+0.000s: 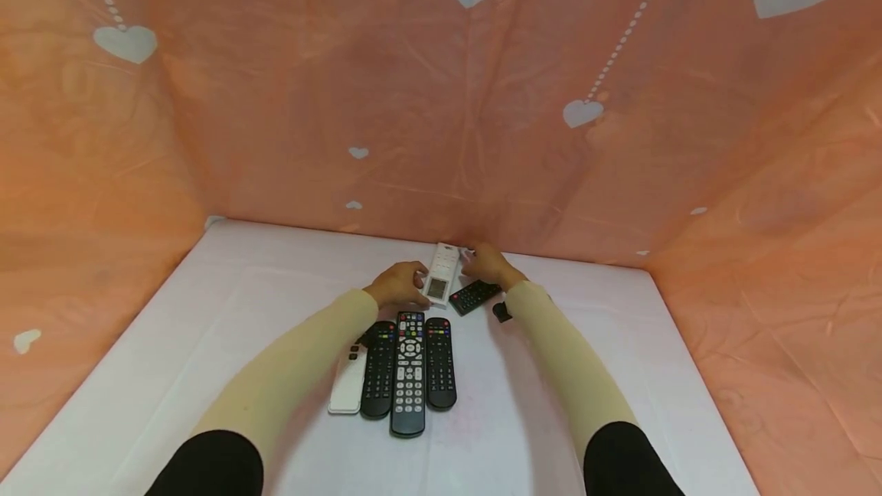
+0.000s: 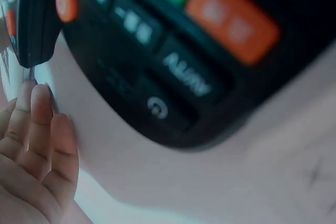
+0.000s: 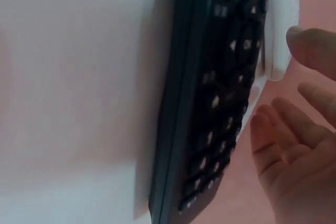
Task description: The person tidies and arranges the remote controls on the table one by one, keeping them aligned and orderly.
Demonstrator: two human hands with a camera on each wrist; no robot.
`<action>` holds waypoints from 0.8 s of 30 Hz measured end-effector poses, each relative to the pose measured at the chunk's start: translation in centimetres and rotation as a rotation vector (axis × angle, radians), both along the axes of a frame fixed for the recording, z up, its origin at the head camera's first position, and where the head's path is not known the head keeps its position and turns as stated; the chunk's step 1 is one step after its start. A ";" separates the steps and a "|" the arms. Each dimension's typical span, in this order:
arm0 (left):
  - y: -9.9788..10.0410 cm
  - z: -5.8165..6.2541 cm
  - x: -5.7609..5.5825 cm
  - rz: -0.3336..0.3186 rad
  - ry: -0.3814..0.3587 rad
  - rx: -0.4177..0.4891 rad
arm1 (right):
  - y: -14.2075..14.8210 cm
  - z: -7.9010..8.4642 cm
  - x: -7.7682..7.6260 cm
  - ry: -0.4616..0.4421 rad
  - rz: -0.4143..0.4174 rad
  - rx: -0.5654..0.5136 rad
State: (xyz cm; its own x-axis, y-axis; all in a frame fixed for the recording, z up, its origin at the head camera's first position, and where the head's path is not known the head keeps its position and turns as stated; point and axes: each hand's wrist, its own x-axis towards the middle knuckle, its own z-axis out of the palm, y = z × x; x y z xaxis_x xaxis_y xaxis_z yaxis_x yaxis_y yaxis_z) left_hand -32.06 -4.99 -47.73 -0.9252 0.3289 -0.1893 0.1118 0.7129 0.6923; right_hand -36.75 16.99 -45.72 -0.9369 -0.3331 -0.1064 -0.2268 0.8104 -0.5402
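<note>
White remote [image 1: 443, 270]: lying on the white tabletop [image 1: 668, 404]
Left hand [image 1: 400, 284]: at the white remote's left edge, fingers relaxed, clenching nothing
Right hand [image 1: 487, 265]: beside its right edge, fingers loose; my thumb seems to touch it in the blurred wrist view
Small black remote [image 1: 474, 297]: just right of it; OK key legible only from my right wrist
Black remotes [image 1: 409, 373]: nearer me than it; only my left wrist reads AV/TV

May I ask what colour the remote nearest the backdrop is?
The remote is mostly white, clearest in the head view.
</note>
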 end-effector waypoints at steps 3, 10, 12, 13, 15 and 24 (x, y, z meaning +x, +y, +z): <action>-0.1 0.0 0.0 -0.003 -0.006 0.003 | -0.4 -0.1 -0.3 -0.020 0.014 -0.022; 0.0 0.5 0.4 -0.019 0.011 -0.036 | -0.8 -0.9 -0.7 0.013 0.051 -0.004; 0.1 0.5 0.4 -0.016 0.009 -0.032 | -0.8 -1.1 -0.8 0.014 0.046 -0.007; 0.1 0.4 0.3 -0.015 0.010 -0.030 | -0.8 -1.1 -0.8 0.014 0.040 -0.006; 0.2 0.3 0.2 -0.021 0.017 -0.021 | -0.8 -1.2 -0.8 0.015 0.022 -0.002; -0.2 -0.2 -0.1 -0.027 0.026 0.019 | -1.1 -1.3 -0.9 0.007 -0.020 -0.043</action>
